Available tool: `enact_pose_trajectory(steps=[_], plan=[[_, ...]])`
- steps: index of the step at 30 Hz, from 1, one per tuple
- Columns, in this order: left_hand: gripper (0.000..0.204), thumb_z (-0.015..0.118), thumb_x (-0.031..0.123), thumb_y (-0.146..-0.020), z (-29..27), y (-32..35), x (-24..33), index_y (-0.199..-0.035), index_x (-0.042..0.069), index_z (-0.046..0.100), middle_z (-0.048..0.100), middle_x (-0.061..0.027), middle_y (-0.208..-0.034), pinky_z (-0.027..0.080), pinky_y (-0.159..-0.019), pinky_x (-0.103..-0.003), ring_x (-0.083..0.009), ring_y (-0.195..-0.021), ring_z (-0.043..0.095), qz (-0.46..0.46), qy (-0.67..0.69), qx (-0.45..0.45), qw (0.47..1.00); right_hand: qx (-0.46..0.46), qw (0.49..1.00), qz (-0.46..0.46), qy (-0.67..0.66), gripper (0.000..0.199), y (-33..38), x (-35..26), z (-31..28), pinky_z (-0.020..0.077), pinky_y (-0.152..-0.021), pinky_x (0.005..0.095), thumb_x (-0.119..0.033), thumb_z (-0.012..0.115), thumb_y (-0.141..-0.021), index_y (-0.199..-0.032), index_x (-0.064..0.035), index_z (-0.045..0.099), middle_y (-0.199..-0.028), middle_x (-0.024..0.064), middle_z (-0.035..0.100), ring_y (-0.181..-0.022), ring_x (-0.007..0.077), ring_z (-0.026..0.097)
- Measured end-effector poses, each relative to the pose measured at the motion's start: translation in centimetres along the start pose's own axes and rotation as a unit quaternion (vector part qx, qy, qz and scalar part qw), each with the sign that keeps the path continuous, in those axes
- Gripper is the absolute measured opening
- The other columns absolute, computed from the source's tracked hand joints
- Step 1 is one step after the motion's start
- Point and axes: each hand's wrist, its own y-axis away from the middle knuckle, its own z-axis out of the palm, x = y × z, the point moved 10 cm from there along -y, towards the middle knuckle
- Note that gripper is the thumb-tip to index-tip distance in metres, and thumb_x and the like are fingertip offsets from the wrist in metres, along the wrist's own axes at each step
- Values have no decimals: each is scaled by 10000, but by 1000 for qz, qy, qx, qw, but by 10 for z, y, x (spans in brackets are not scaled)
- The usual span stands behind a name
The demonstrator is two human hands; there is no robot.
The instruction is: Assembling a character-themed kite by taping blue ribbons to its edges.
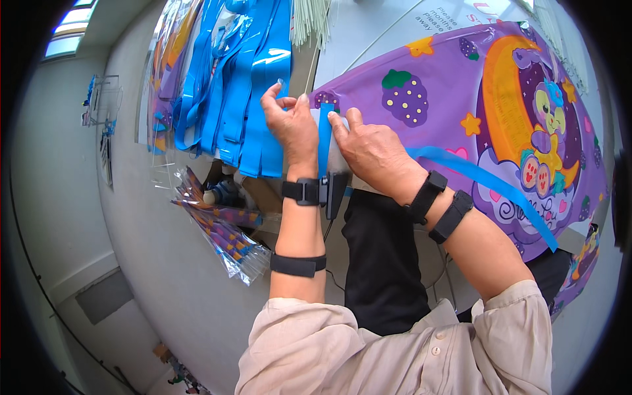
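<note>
Although most of the purple sheet (454, 92) is spread out to the person's right, the busy bit is its narrow left corner. A short blue strip (324, 139) runs down from there, and the right hand (378, 155) has its fingertips on that strip's edge, fingers bent; can't tell if it's pinching or just pressing. The left hand (294, 128) is up just beside it, half open, fingers loosely curled, with a tiny clear bit (280, 81) at one fingertip, too small to make out.

There's also a longer blue ribbon (490, 179) lying across the purple sheet past the right hand, and no clue whether it joins the short one. Over on the left you've got a big heap of blue strips (227, 99), with white sticks (311, 23) near its top end. Lower down are some clear-wrapped packets (227, 230). Black straps (297, 265) on both forearms, btw.
</note>
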Motion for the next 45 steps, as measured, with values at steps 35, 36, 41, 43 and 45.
enact_pose_trajectory(steps=[35, 36, 41, 43, 45], plan=[[589, 609, -93, -752, 148, 348, 247, -1279, -69, 347, 615, -70, -785, 467, -630, -208, -100, -686, 573, -66, 288, -418, 859, 395, 886, 242, -6, 428, 359, 64, -282, 511, -657, 333, 6, 642, -683, -1091, -22, 513, -915, 130, 542, -778, 294, 603], [588, 604, -94, -754, 149, 354, 249, -1281, -68, 346, 614, -74, -791, 467, -626, -208, -101, -690, 572, -78, 303, -419, 852, 402, 883, 243, -7, 428, 368, 65, -283, 511, -657, 333, 6, 642, -683, -1091, -22, 513, -915, 130, 542, -778, 294, 603], [560, 593, -72, -784, 148, 383, 262, -1288, -60, 348, 609, -89, -839, 462, -637, -210, -102, -706, 569, -69, 309, -435, 843, 426, 881, 195, 68, 180, 396, 55, -297, 478, -646, 328, -28, 666, -713, -880, 3, 605, -870, 104, 556, -746, 263, 594], [534, 592, -45, -804, 146, 392, 266, -1286, -51, 363, 607, -92, -878, 456, -648, -211, -99, -723, 566, -64, 314, -443, 837, 469, 850, 234, -57, 118, 412, 68, -297, 463, -642, 322, -40, 657, -743, -840, 12, 614, -866, 107, 556, -731, 244, 579], [403, 555, 34, -865, 138, 394, 265, -1251, 0, 445, 601, -84, -1033, 452, -728, -257, -129, -896, 563, -72, 306, -434, 845, 517, 755, 287, -283, 104, 430, 94, -280, 419, -585, 263, -71, 644, -821, -774, 21, 633, -800, 65, 574, -637, 135, 512]])
